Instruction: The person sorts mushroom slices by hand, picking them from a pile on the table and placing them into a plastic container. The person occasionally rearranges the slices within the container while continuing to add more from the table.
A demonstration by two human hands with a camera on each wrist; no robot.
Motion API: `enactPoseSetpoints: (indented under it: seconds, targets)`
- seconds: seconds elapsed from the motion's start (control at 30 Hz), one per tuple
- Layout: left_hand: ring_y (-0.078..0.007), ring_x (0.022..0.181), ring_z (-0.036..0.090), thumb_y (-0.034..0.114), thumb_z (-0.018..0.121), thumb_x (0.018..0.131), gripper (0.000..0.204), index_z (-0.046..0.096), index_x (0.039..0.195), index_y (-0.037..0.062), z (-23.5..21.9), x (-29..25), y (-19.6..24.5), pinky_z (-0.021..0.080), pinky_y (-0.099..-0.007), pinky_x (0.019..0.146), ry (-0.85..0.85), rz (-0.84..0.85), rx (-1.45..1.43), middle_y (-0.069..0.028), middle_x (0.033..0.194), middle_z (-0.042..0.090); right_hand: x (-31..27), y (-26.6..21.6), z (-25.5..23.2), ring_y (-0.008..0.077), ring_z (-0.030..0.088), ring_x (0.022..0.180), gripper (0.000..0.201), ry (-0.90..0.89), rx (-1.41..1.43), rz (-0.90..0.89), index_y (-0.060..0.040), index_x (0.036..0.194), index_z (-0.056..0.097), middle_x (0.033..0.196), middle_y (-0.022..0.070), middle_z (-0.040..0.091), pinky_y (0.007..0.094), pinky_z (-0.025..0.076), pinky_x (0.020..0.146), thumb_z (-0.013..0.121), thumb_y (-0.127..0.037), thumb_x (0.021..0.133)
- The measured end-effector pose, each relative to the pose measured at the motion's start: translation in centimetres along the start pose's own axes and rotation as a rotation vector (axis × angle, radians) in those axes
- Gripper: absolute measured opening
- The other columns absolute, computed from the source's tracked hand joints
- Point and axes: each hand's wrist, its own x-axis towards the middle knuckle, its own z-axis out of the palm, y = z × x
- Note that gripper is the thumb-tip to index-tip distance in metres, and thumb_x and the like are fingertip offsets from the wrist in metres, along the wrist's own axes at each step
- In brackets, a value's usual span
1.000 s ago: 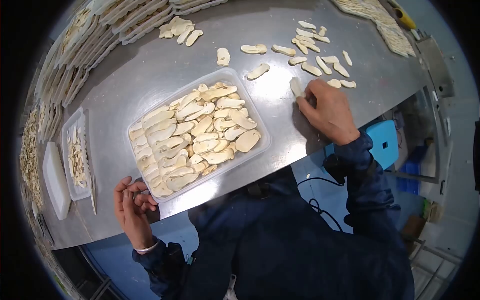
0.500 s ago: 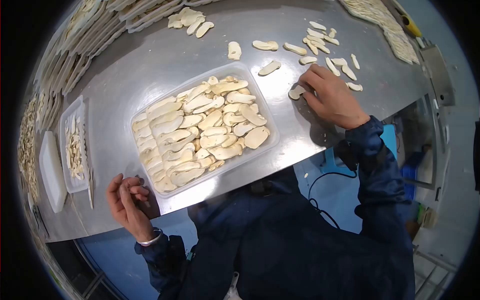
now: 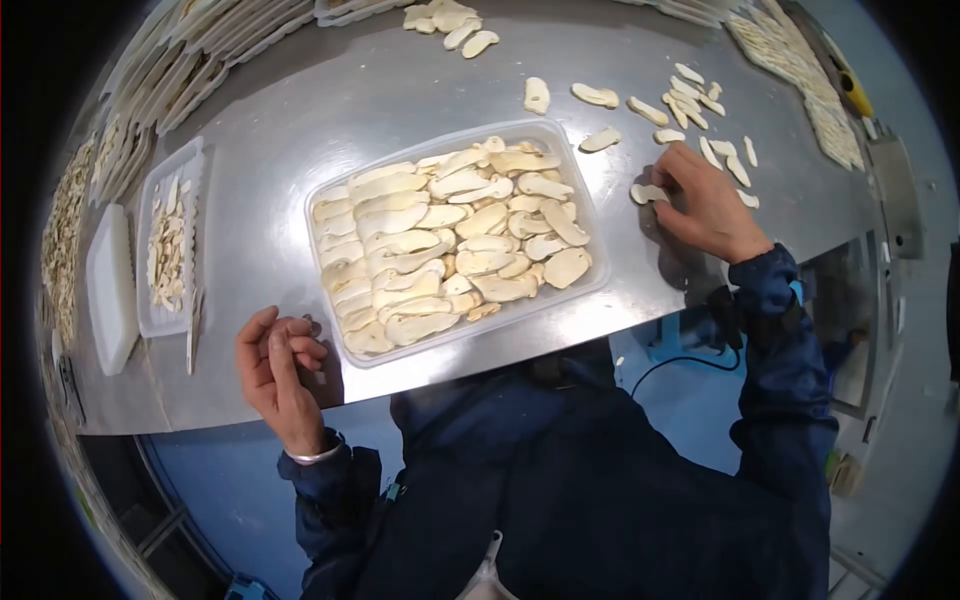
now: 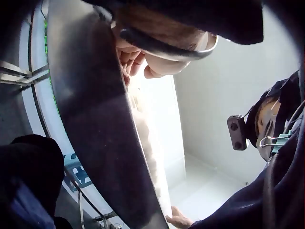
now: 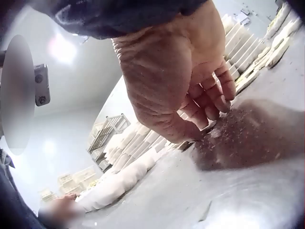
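Observation:
In the head view, a clear plastic tray [image 3: 598, 262] holds overlapping pale mushroom-like slices [image 3: 402, 220]. To its right, the right hand [image 3: 712, 210] pinches one small slice [image 3: 648, 194] at the tabletop between thumb and fingers. The left hand [image 3: 283, 378] rests by the table's front edge, left of the tray, fingers loosely curled and holding nothing. In the right wrist view, the right hand [image 5: 174, 78] reaches down to the metal surface, its slice mostly hidden by the fingertips. Part of the left hand [image 4: 136, 59] shows past the bracelet in the left wrist view.
Loose slices [image 3: 688, 95] lie scattered behind the right hand, with a small pile [image 3: 445, 18] at the back. On the left are a narrow tray [image 3: 190, 170] with small pieces, a white block-like container [image 3: 112, 285] and stacked trays [image 3: 195, 60]. A slice-covered tray [image 3: 800, 85] sits back right.
The head view has shifted, moving the table's contents rightward. The slice at the right fingertips has turned from raised and lengthwise to lying sideways. The left hand stays loosely curled near the tray.

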Motion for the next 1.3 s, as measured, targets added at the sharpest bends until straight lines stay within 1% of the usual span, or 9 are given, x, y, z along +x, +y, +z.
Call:
enactPoseSetpoints:
  seconds: [0.1,0.2,0.3,0.43,0.53,0.63,0.77,1.17,1.3]
  targets:
    - [-0.0054,0.063,0.049,0.009,0.045,0.102,0.023,0.049,0.121,-0.0037,-0.1,0.0,0.0,0.04,-0.0177,0.06,-0.011,0.02,0.018,-0.0126,0.092,0.063,0.3,0.3,0.0,0.0344,0.053,0.074,0.024,-0.004,-0.099,-0.019,0.0011,0.085,0.051,0.083,0.0156,0.049,0.0421,0.044,0.067,0.062,-0.016,0.072]
    - [-0.0054,0.064,0.05,0.008,0.045,0.101,0.023,0.049,0.12,-0.0036,0.0,-0.1,0.0,0.04,-0.0178,0.06,-0.014,0.028,0.009,-0.0125,0.091,0.063,0.6,-0.6,-0.6,0.0352,0.053,0.075,0.024,-0.053,-0.113,0.059,0.0009,0.086,0.05,0.082,0.0162,0.05,0.0422,0.044,0.067,0.063,-0.015,0.072]
    - [-0.0057,0.065,0.052,0.006,0.046,0.1,0.021,0.05,0.119,-0.0045,0.1,0.0,0.1,0.041,-0.0177,0.06,-0.017,0.02,-0.003,-0.0121,0.092,0.063,0.6,-0.6,-0.7,0.0352,0.053,0.074,0.023,0.085,-0.018,-0.009,0.0002,0.085,0.049,0.082,0.0162,0.051,0.0422,0.043,0.067,0.062,-0.013,0.072]
    - [-0.0055,0.065,0.052,0.006,0.046,0.1,0.022,0.051,0.118,-0.0044,0.0,0.0,0.1,0.041,-0.0177,0.06,-0.026,0.024,0.008,-0.0119,0.092,0.063,3.0,-4.9,-1.8,0.0342,0.053,0.075,0.022,0.223,0.044,-0.202,-0.0003,0.086,0.048,0.082,0.0153,0.051,0.0422,0.043,0.066,0.062,-0.013,0.073]
    - [-0.0057,0.064,0.049,0.007,0.044,0.101,0.023,0.049,0.121,-0.0037,0.2,-0.1,0.2,0.04,-0.0178,0.06,-0.015,0.011,0.024,-0.0126,0.092,0.062,6.0,-7.9,-1.3,0.0335,0.052,0.076,0.023,0.254,0.082,-0.409,-0.0008,0.085,0.048,0.081,0.0149,0.049,0.0423,0.042,0.068,0.062,-0.015,0.074]
    - [-0.0059,0.065,0.05,0.007,0.044,0.101,0.023,0.049,0.121,-0.0041,0.3,-0.3,0.4,0.041,-0.018,0.062,-0.002,0.004,0.016,-0.0125,0.092,0.062,8.7,-10.4,0.2,0.033,0.052,0.078,0.022,0.256,0.078,-0.504,-0.0012,0.082,0.048,0.081,0.0144,0.049,0.0427,0.041,0.07,0.061,-0.017,0.073]
    - [-0.0077,0.068,0.055,0.008,0.048,0.099,0.024,0.051,0.119,-0.0044,0.3,-0.3,0.6,0.042,-0.0197,0.062,0.018,-0.012,0.012,-0.0116,0.092,0.063,10.7,-12.4,2.1,0.0326,0.052,0.081,0.019,0.272,0.047,-0.536,-0.0011,0.079,0.049,0.082,0.0141,0.05,0.0434,0.042,0.073,0.061,-0.014,0.07]
    - [-0.0086,0.069,0.055,0.007,0.046,0.099,0.025,0.05,0.121,-0.0058,0.3,-0.3,0.7,0.042,-0.0202,0.063,0.004,-0.019,-0.005,-0.0132,0.094,0.063,12.0,-13.1,3.3,0.0315,0.053,0.084,0.021,0.181,-0.053,-0.484,0.0009,0.08,0.051,0.085,0.0145,0.051,0.0419,0.043,0.076,0.063,-0.012,0.069]
    - [-0.0087,0.069,0.056,0.007,0.046,0.099,0.025,0.049,0.121,-0.0059,0.2,-0.3,0.6,0.043,-0.0202,0.063,-0.01,-0.008,-0.003,-0.0135,0.094,0.063,12.2,-12.9,3.8,0.0297,0.05,0.078,0.018,0.246,-0.051,-0.532,-0.0029,0.082,0.047,0.082,0.0112,0.048,0.0407,0.041,0.068,0.06,-0.01,0.071]
